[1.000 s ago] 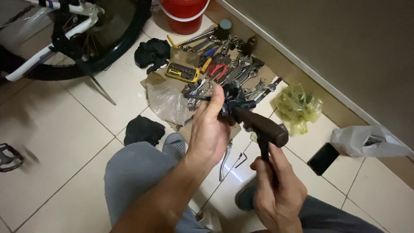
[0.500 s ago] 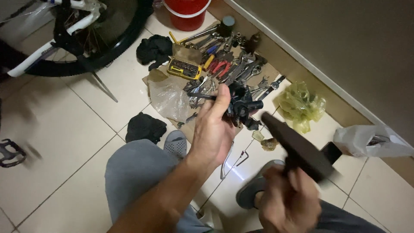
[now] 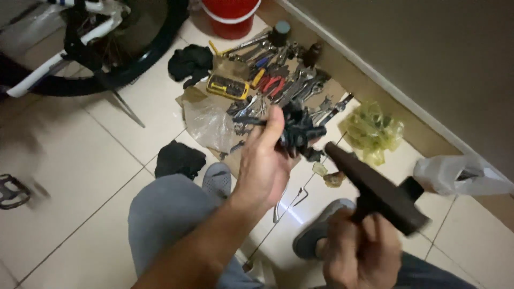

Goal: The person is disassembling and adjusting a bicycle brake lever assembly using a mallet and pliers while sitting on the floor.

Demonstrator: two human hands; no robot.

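My left hand grips a black metal bicycle part and holds it up over the floor, above a spread of tools. My right hand is closed around the handle of a dark hammer, whose long head points up and left toward the black part, a short gap away from it. Both arms reach out over my knees in grey trousers.
Wrenches, red pliers and a yellow bit case lie on cardboard by the wall. A red bucket, a bicycle wheel, black rags, a pedal, clear plastic, yellow-green plastic and a white bag surround them.
The hammer has drawn back from the black part, swinging right and down with my right hand. My left hand stays raised with the part, shifted slightly.
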